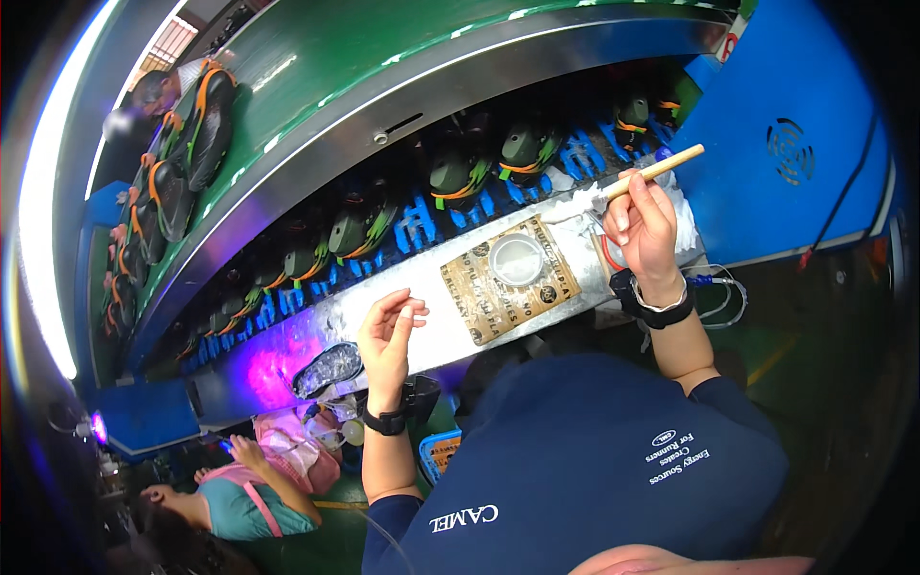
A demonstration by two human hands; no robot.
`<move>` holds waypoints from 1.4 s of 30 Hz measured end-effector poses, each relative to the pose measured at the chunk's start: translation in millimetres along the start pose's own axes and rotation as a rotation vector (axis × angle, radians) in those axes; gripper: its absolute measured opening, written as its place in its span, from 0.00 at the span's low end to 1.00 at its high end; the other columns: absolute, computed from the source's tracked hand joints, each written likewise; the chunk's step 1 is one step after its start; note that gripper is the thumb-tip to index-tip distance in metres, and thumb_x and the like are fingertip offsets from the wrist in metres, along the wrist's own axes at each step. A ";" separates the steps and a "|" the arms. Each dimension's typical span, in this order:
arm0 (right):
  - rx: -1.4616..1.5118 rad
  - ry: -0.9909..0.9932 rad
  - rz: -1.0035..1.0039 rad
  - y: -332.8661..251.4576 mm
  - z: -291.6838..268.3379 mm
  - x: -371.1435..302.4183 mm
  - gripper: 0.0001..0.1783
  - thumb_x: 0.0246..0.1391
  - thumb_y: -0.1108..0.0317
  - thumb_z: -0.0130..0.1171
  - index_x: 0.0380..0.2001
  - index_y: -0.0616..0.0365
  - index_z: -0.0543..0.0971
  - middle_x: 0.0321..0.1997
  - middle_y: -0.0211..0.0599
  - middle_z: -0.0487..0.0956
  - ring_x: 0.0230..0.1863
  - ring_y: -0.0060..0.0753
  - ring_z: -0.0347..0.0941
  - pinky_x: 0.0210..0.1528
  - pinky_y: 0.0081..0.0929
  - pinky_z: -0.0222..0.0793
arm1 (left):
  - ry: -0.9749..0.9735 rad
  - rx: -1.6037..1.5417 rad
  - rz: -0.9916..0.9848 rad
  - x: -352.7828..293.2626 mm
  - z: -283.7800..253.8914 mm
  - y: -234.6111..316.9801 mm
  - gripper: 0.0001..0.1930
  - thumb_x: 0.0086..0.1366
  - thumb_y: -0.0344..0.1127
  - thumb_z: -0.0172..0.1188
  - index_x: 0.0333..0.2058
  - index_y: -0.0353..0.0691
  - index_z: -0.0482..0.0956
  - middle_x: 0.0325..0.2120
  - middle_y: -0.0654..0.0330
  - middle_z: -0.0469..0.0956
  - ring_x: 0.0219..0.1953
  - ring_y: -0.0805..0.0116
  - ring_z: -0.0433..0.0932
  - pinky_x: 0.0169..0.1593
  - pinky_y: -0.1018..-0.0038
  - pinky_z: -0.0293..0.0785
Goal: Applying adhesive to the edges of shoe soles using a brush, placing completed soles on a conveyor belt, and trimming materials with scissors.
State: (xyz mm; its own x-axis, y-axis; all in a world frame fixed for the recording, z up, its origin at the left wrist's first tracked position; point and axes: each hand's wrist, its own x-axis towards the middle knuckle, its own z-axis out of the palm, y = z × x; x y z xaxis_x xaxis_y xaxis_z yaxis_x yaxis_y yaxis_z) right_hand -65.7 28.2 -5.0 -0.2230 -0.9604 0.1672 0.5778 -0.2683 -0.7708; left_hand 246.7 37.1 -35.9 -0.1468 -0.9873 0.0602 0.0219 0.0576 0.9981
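My right hand (644, 225) grips a brush by its pale wooden handle (676, 165), with its whitish head pointing left over the bench. My left hand (390, 335) is held above the bench's front part, empty, its fingers loosely curled and apart. Between my hands a round translucent cup (516, 261) rests on a brown printed sheet (476, 309). I cannot make out what is in the cup. To the left of my left hand lies a dark shoe sole (328, 371) with a glossy inside.
Behind the narrow metal bench (422, 347), green-black shoes (460, 175) with orange trim stand in a row among blue holders (415, 224). More shoes (210, 125) lie on the green upper belt (316, 57). A blue machine housing (767, 182) stands right; a co-worker (244, 503) works at lower left.
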 end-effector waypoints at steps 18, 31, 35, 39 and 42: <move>0.013 0.069 0.078 15.8 12.9 4.2 0.05 0.51 0.66 0.45 0.27 0.54 0.66 0.13 0.27 0.64 0.11 0.15 0.54 0.11 0.11 0.49 | 0.319 0.534 0.385 91.5 -137.4 115.6 0.07 0.55 0.28 0.52 0.32 0.31 0.72 0.21 0.62 0.72 0.23 0.80 0.69 0.28 0.84 0.67; -0.005 0.287 -0.059 25.5 -2.6 -48.7 0.07 0.49 0.66 0.43 0.31 0.56 0.64 0.14 0.31 0.63 0.11 0.18 0.54 0.13 0.12 0.49 | 0.214 1.422 -0.434 351.5 -217.9 182.6 0.33 0.42 0.51 0.62 0.44 0.33 0.69 0.45 0.50 0.68 0.50 0.60 0.65 0.50 0.71 0.60; -0.010 0.440 -0.102 23.9 -12.2 -69.6 0.08 0.49 0.65 0.42 0.31 0.56 0.64 0.14 0.30 0.63 0.11 0.18 0.54 0.13 0.13 0.50 | 0.037 1.467 -0.536 372.9 -225.1 178.8 0.42 0.35 0.53 0.67 0.48 0.34 0.65 0.48 0.51 0.65 0.51 0.59 0.63 0.53 0.71 0.57; -0.049 0.422 -0.084 27.5 -14.5 -75.7 0.08 0.50 0.65 0.43 0.32 0.57 0.65 0.15 0.31 0.65 0.11 0.18 0.55 0.13 0.13 0.51 | -0.102 0.979 -0.513 359.8 -226.6 166.8 0.33 0.39 0.49 0.66 0.41 0.34 0.69 0.37 0.51 0.72 0.44 0.60 0.70 0.47 0.71 0.63; -0.108 0.381 -0.077 36.0 -7.3 -62.6 0.12 0.50 0.65 0.42 0.36 0.59 0.66 0.17 0.33 0.67 0.11 0.19 0.57 0.14 0.13 0.53 | -0.040 0.442 -0.330 315.6 -183.4 187.3 0.10 0.50 0.29 0.51 0.32 0.31 0.68 0.24 0.56 0.72 0.22 0.66 0.73 0.26 0.68 0.73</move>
State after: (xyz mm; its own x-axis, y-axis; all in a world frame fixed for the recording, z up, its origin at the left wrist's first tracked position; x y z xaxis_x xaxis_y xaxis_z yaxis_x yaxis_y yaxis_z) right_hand -36.6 79.3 -47.6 -0.5495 -0.8355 0.0026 0.4664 -0.3093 -0.8288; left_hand 385.9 -290.9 167.5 -0.1132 -0.9576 -0.2649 -0.4475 -0.1889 0.8741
